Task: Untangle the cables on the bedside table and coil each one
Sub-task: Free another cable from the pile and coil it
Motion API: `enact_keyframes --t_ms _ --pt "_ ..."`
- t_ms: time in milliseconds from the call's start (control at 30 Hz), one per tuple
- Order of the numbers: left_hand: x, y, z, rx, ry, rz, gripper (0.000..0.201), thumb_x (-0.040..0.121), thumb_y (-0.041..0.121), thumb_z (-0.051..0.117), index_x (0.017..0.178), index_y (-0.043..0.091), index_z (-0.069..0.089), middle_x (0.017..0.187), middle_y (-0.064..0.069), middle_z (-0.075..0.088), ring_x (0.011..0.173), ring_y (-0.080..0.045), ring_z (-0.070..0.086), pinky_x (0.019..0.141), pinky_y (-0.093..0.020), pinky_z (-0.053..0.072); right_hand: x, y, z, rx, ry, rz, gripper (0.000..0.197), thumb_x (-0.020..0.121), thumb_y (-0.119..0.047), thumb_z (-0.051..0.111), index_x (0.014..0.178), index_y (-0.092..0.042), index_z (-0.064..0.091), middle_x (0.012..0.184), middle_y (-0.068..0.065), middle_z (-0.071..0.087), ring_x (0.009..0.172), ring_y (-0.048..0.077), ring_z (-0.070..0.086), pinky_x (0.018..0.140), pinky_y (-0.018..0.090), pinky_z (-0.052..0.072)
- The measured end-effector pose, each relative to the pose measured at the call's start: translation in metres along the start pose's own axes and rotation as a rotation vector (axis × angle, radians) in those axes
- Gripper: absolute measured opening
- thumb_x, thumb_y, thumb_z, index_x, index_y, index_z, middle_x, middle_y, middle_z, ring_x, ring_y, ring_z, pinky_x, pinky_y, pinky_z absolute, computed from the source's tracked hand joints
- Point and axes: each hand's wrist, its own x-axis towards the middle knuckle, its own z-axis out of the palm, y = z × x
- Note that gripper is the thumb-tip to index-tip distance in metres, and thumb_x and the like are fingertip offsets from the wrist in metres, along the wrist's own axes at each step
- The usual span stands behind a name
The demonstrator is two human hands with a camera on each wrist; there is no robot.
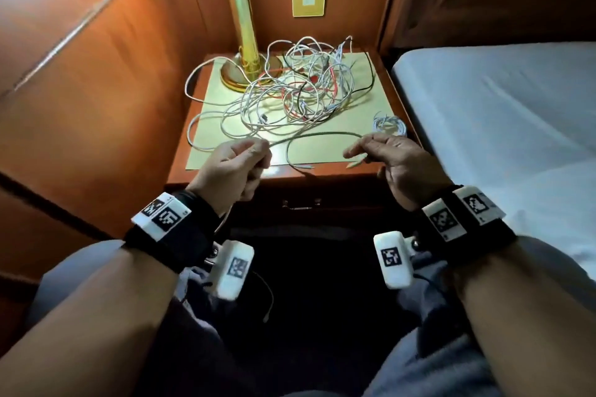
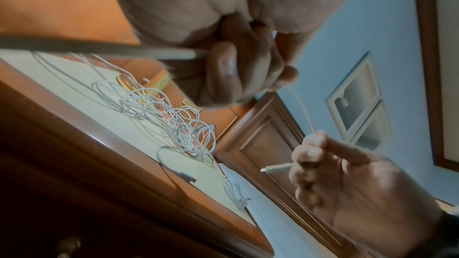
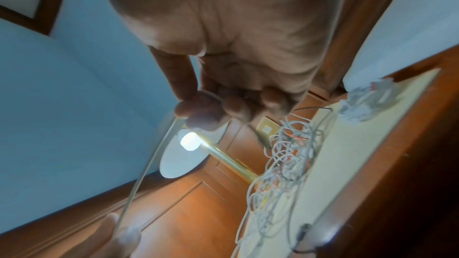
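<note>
Cable (image 1: 322, 135) spans between my hands: left hand (image 1: 230, 167) fist-gripped on it, right hand (image 1: 392, 161) pinching near its plug.

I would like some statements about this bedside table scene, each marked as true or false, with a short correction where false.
1. Both hands hold the same thin grey cable. True.
2. The left hand lies flat and open on the table. False: its fingers are curled round the cable, above the table's front edge.
3. A small coiled white cable lies apart from the big tangle of white, red and black cables. True.
4. The tall brass lamp stands at the front right corner. False: it stands at the back left.
5. The right hand holds a phone. False: it pinches the cable near its plug.
</note>
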Motion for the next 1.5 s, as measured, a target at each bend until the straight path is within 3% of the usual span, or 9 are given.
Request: enact_keyframes --t_ms 100,167,267,467,567,733,1067,1267,1500 --pt "0.023 -0.002 -0.007 0.01 0.113 0.054 0.034 0.101 0.025 0.048 0.07 0.014 0.048 0.053 0.006 0.031 0.039 -0.009 0.023 0.041 -0.015 0.016 0.009 0.006 0.005 0.156 -0.072 0.084 0.029 0.101 -0.018 0.048 0.082 -0.012 0.07 0.09 0.007 0.073 0.09 0.016 0.069 0.078 0.024 0.044" --pt "0.036 -0.004 -0.015 0.199 0.167 0.155 0.035 0.101 0.035 0.048 0.07 0.021 0.052 0.05 0.013 0.037 0.04 -0.008 0.03 0.041 -0.02 0.025 0.01 0.002 0.01 0.484 -0.166 0.162 0.028 0.101 -0.019 0.045 0.085 -0.006 0.064 0.059 0.004 0.053 0.057 0.019 0.059 0.065 0.033 0.044" --pt "0.049 -0.005 -0.026 0.654 0.227 0.288 0.034 0.097 0.045 0.048 0.076 0.021 0.059 0.06 0.009 0.052 0.056 -0.008 0.048 0.058 -0.034 0.038 0.015 -0.007 0.005 0.755 -0.205 0.235 0.026 0.098 -0.026 0.044 0.083 -0.014 0.06 0.054 -0.006 0.018 0.04 0.008 0.02 0.044 0.024 0.029" --pt "0.057 -0.014 -0.023 0.81 0.247 0.359 0.015 0.099 0.011 0.057 0.09 0.013 0.069 0.08 0.012 0.063 0.072 0.003 0.056 0.063 -0.003 0.036 0.026 -0.001 -0.025 1.002 -0.032 0.156 0.022 0.078 -0.024 0.04 0.086 -0.015 0.058 0.061 -0.006 0.023 0.054 0.013 0.017 0.057 0.03 0.016" --pt "0.052 -0.031 -0.017 0.86 0.184 0.467 0.017 0.094 0.013 0.057 0.094 0.008 0.073 0.089 -0.004 0.071 0.071 -0.002 0.053 0.068 -0.005 0.038 0.026 0.0 -0.019 0.875 0.016 0.083 0.028 0.079 -0.017 0.04 0.093 -0.011 0.064 0.059 -0.004 0.034 0.055 0.014 0.026 0.058 0.032 0.02" --pt "0.038 -0.051 -0.006 0.869 0.006 0.487 0.017 0.088 0.016 0.059 0.093 0.01 0.074 0.087 -0.003 0.071 0.077 -0.022 0.065 0.072 -0.023 0.046 0.024 0.009 0.002 0.438 -0.058 0.082 0.035 0.099 -0.001 0.035 0.113 -0.007 0.067 0.07 0.005 0.057 0.063 0.016 0.048 0.059 0.028 0.035" --pt "0.015 -0.035 0.011 0.857 0.056 0.51 0.015 0.088 0.016 0.061 0.095 0.011 0.073 0.088 -0.002 0.068 0.078 -0.019 0.063 0.074 -0.021 0.048 0.008 0.004 0.013 0.337 -0.042 -0.024 0.022 0.1 0.0 0.05 0.104 -0.005 0.071 0.078 0.007 0.065 0.07 0.019 0.06 0.06 0.025 0.05" --pt "-0.014 -0.028 0.03 0.84 -0.106 0.536 0.016 0.082 0.006 0.067 0.094 0.012 0.076 0.088 0.004 0.064 0.073 -0.012 0.061 0.071 -0.01 0.045 -0.01 0.007 0.026 -0.178 0.042 -0.257 0.035 0.089 0.007 0.056 0.114 -0.012 0.072 0.1 -0.001 0.075 0.097 0.006 0.071 0.09 0.022 0.055" --pt "-0.016 0.0 0.038 0.866 -0.088 0.582 0.009 0.086 0.018 0.069 0.09 0.018 0.077 0.085 0.006 0.067 0.076 -0.011 0.063 0.073 -0.018 0.048 -0.025 0.009 0.02 -0.323 0.006 -0.294 0.036 0.083 0.007 0.06 0.11 -0.012 0.075 0.101 -0.005 0.075 0.095 -0.001 0.069 0.092 0.018 0.053"
